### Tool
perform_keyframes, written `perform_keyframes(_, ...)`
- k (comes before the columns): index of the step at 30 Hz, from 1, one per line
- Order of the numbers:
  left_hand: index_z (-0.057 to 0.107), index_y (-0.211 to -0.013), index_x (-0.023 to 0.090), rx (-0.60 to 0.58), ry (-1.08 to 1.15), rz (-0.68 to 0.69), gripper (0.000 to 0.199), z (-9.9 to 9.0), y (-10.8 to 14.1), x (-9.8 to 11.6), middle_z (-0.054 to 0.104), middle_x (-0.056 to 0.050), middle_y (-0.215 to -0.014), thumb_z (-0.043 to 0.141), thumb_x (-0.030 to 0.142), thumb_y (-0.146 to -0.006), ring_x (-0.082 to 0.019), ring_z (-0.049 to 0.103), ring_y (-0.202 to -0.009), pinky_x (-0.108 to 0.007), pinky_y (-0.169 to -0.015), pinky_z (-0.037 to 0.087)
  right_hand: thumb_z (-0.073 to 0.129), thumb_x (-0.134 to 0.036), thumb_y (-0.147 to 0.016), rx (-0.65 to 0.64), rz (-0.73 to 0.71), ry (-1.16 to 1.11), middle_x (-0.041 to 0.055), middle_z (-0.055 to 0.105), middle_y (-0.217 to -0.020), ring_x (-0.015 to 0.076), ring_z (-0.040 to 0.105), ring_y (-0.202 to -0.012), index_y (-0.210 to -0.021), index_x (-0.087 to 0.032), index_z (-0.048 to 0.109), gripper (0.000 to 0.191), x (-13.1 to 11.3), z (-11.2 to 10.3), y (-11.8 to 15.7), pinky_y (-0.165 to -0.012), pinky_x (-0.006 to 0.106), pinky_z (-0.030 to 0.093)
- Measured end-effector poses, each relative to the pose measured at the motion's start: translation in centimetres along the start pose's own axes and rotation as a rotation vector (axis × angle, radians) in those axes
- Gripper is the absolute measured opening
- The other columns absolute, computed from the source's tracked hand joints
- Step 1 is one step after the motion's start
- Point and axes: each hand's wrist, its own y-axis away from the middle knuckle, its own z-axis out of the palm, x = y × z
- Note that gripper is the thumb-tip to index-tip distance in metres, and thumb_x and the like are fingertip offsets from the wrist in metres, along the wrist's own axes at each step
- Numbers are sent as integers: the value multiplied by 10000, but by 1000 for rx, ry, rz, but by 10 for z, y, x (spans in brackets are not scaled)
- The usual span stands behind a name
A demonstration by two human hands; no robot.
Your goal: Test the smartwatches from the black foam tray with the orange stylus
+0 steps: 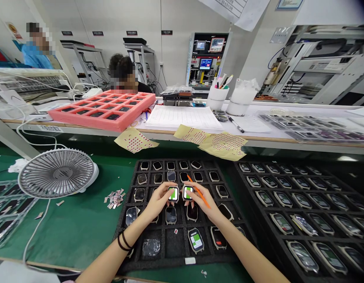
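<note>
My left hand is closed on a smartwatch case whose lit screen shows green and white. Beside it, my right hand grips a second smartwatch case with a similar lit screen. A thin pointed orange stick is also held in the right hand, slanting across the fingers. Both watches are above a black foam tray that has more watch cases in its compartments. Near the tray's front, one watch shows a lit green and white screen; another shows some red.
A second black tray of watches lies at the right. On the left are a grey fan and a pile of small tabs. The shelf holds a pink foam tray, papers and a pen cup. Two people are beyond.
</note>
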Motion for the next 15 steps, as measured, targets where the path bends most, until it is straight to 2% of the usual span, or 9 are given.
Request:
perform_keyframes(3,578,-1019,166,6,4,-10,351,0,0,2,581,-7,-772,541,463,-835,-104,541,-572,-203,-485,426,604,-378,-836,4,0,-10,71,684,-909,145,650,-529,-1115,-199,618,332,-1,0,1,-451,240,449)
perform_keyframes(7,577,-1021,174,16,0,-8,346,0,0,3,600,-28,-885,550,459,-827,-99,559,-578,-203,-481,420,580,-380,-855,16,-10,-42,71,680,-909,147,649,-550,-1118,-205,618,318,-2,0,2,-451,238,444)
perform_keyframes(10,568,-1040,176,14,6,-11,348,-1,-1,2,595,-48,-981,561,444,-819,-95,569,-583,-205,-480,420,617,-371,-825,10,-10,-52,67,668,-913,157,654,-589,-1143,-209,594,358,-2,1,2,-451,236,443)
perform_keyframes(15,549,-1072,172,-3,26,-3,366,-1,-1,-2,601,-46,-939,565,432,-816,-103,571,-588,-199,-468,411,698,-345,-753,-26,-12,-35,76,645,-1006,175,672,-684,-1190,-223,528,484,0,1,1,-450,219,448)
